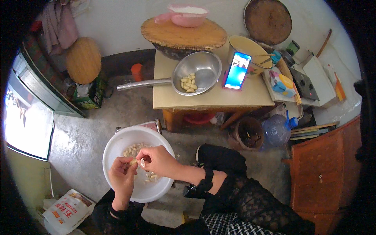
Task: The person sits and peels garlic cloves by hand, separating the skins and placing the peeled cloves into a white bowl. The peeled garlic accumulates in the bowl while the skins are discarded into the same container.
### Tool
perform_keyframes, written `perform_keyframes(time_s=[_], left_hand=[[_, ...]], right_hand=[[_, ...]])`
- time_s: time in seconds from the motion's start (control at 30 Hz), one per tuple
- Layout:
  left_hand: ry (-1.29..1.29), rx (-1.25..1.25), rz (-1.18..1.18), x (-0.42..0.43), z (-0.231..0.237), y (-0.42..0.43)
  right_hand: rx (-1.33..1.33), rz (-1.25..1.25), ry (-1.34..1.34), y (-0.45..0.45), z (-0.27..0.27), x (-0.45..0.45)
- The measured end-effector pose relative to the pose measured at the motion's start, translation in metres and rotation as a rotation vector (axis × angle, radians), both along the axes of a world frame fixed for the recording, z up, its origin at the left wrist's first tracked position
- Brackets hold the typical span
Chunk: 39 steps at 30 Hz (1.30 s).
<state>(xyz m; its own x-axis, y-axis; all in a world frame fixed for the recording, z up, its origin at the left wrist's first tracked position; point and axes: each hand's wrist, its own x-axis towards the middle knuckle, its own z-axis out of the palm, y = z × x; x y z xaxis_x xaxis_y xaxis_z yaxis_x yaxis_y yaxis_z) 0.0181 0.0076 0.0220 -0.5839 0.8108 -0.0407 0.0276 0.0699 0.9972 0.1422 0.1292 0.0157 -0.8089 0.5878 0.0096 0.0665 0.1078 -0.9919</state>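
Over a white plastic basin [113, 147], my left hand [122, 176] pinches a garlic clove [133, 162] between thumb and fingertip. Close against it, my right hand [160, 161] grips a pale piece of garlic skin [143, 162]. Inside the basin lie several unpeeled garlic cloves [130, 150] and loose skins, partly hidden by my hands. A steel strainer-shaped pan with a long handle [210, 75] rests on the table, holding several peeled garlic cloves [189, 83].
On the small table [182, 101] a lit phone [238, 70] leans before an enamel basin [236, 44]. Behind the pan, a round wooden board [183, 33] carries a pink bowl [189, 19]. A bucket [249, 133] and water jug [276, 129] stand right; a printed bag [69, 211] lies lower left.
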Motion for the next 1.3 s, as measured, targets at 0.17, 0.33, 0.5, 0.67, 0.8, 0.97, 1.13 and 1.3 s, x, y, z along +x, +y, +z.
perform_keyframes(time_s=[0.17,0.33,0.5,0.67,0.8,0.97,1.13,1.3], left_hand=[[0.075,-0.058,-0.04,-0.003,-0.013,-0.005],[0.042,0.007,-0.05,-0.003,0.006,0.001],[-0.468,0.235,-0.169,0.022,0.09,0.003],[-0.746,0.51,-0.754,0.053,0.114,-0.017],[-0.878,0.74,-0.994,0.061,0.12,-0.019],[-0.99,0.765,-0.951,0.069,0.128,-0.03],[-0.957,0.826,-0.947,0.065,0.118,-0.03],[-0.992,0.854,-0.811,0.068,0.121,-0.031]], right_hand=[[0.121,-0.012,0.057,0.0,-0.004,-0.002],[-0.016,0.023,0.021,0.003,0.004,0.0],[-0.229,-0.028,-0.003,0.016,0.012,-0.001],[-0.147,0.013,-0.144,0.011,0.012,0.001],[-0.085,0.061,-0.188,0.006,0.013,0.001],[-0.063,0.067,-0.189,0.004,0.017,-0.006],[-0.075,0.067,-0.2,0.001,0.017,-0.008],[-0.081,0.062,-0.223,0.001,0.013,-0.009]])
